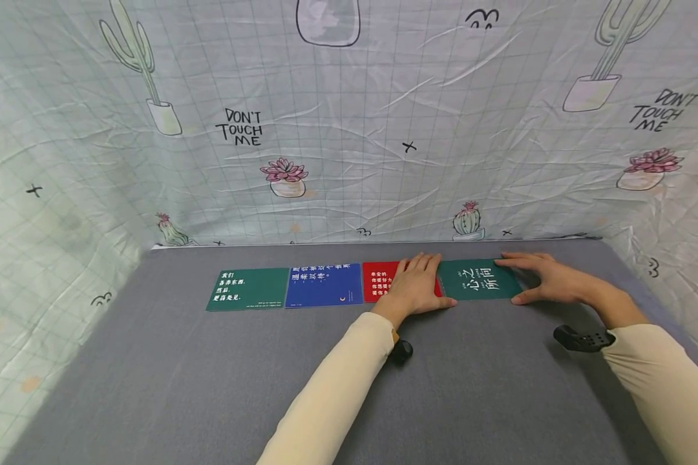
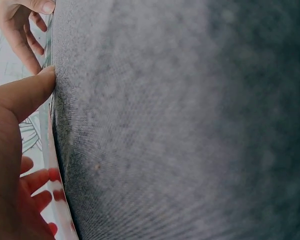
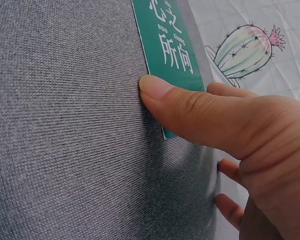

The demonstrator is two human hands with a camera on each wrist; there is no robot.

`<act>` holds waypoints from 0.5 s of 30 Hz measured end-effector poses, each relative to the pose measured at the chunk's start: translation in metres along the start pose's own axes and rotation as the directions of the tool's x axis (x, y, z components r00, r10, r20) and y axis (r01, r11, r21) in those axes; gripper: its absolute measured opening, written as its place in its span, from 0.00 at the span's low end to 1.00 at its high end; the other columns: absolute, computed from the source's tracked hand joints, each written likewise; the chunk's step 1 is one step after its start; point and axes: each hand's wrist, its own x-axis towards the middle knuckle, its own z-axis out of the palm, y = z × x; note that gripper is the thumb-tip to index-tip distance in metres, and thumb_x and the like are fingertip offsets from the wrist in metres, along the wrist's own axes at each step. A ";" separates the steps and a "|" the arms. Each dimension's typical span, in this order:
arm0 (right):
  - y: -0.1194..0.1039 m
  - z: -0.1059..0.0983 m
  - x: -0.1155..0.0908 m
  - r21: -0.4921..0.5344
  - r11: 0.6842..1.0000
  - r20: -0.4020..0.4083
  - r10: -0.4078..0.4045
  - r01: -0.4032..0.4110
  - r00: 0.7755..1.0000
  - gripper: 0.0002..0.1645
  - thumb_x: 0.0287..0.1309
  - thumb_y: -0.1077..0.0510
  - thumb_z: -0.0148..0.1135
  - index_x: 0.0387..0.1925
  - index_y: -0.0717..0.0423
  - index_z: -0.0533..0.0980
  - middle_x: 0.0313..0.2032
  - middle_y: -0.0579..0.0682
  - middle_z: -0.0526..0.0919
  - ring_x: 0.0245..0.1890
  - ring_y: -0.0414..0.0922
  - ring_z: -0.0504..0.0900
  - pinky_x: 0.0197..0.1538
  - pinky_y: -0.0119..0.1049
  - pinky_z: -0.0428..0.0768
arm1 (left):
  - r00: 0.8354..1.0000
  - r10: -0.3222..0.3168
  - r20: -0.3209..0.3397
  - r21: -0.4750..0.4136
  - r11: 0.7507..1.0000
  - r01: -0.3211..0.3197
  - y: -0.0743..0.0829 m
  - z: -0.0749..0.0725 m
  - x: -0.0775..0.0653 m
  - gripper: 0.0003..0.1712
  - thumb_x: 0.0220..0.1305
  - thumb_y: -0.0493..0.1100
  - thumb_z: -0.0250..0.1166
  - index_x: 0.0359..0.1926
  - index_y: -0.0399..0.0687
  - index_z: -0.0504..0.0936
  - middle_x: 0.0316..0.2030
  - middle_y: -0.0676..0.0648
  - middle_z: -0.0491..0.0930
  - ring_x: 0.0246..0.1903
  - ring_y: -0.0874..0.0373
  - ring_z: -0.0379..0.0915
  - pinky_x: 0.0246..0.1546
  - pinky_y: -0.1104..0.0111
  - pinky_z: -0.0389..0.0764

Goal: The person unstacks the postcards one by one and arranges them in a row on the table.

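Several printed cards lie side by side in a row on the grey cloth. At the right end is a green card (image 1: 468,279) with large white characters. My right hand (image 1: 549,281) grips its right end, thumb at the near edge and index finger at the far edge. In the right wrist view the thumb (image 3: 162,92) overlaps the green card's (image 3: 165,55) near edge. My left hand (image 1: 415,287) rests with extended fingers on the red card (image 1: 378,278), partly hiding it. Its thumb (image 2: 37,90) reaches the green card's near left corner.
Left of the red card lie a blue card (image 1: 324,287) and another green card (image 1: 249,290) with white text. Behind the row, a white cloth wall (image 1: 349,129) printed with cacti rises from the grey table (image 1: 209,387). Black straps sit at both wrists.
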 end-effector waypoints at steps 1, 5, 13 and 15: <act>-0.001 -0.001 0.000 0.001 1.000 0.001 0.000 0.000 1.000 0.50 0.44 0.42 0.74 0.67 0.57 0.66 0.68 0.66 0.56 0.65 0.71 0.48 0.56 0.73 0.50 | 1.000 -0.001 -0.001 -0.005 1.000 0.001 0.000 0.000 0.000 0.53 0.55 0.68 0.61 0.74 0.53 0.51 0.70 0.52 0.56 0.71 0.56 0.44 0.68 0.59 0.48; -0.004 -0.003 0.002 0.004 1.000 0.004 0.006 -0.006 1.000 0.52 0.44 0.42 0.74 0.68 0.58 0.64 0.68 0.67 0.55 0.65 0.72 0.47 0.56 0.74 0.50 | 1.000 -0.001 -0.005 -0.019 1.000 0.001 -0.001 -0.003 -0.002 0.53 0.55 0.68 0.61 0.74 0.52 0.50 0.71 0.51 0.55 0.71 0.55 0.43 0.69 0.58 0.47; -0.020 -0.003 -0.013 -0.025 1.000 -0.073 0.000 -0.002 0.997 0.50 0.51 0.41 0.69 0.69 0.60 0.60 0.67 0.68 0.57 0.65 0.70 0.53 0.57 0.71 0.54 | 0.995 -0.034 -0.090 -0.101 0.995 0.025 0.000 -0.013 -0.014 0.54 0.52 0.71 0.62 0.73 0.50 0.55 0.69 0.50 0.58 0.69 0.53 0.48 0.68 0.59 0.52; -0.024 -0.001 -0.022 -0.038 0.999 -0.115 -0.015 0.011 0.993 0.49 0.54 0.42 0.68 0.70 0.60 0.59 0.67 0.68 0.58 0.65 0.69 0.55 0.57 0.70 0.57 | 0.991 -0.037 -0.129 -0.145 0.989 0.018 0.000 -0.019 -0.023 0.53 0.52 0.70 0.62 0.72 0.50 0.57 0.69 0.50 0.59 0.69 0.52 0.49 0.68 0.58 0.54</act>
